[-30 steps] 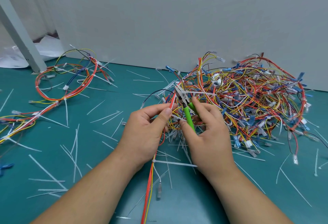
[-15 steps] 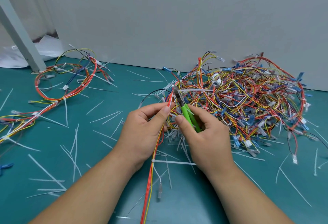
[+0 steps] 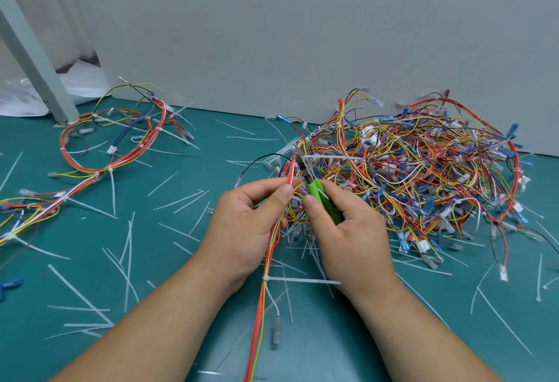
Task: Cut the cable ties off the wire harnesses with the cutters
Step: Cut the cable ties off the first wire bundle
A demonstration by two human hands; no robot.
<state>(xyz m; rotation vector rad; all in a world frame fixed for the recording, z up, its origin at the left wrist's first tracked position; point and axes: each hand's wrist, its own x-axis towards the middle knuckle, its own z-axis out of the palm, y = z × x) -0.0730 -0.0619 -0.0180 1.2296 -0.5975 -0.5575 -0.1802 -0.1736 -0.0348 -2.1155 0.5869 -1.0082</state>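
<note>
Head cam: my left hand (image 3: 242, 224) pinches the wire harness (image 3: 262, 315) between thumb and fingers. My right hand (image 3: 351, 236) is curled round the green cutters (image 3: 312, 184), tip up at a white cable tie (image 3: 331, 157), at the edge of the big tangled pile (image 3: 429, 176) on the teal table (image 3: 181, 260).

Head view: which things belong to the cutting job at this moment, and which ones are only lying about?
In use: left hand gripping the held harness; right hand gripping the green cutters; white cable tie by the cutter tips.
Lying about: harness pile at right; looped harness at left; loose tie strips on the teal mat; white bag; grey post.
</note>
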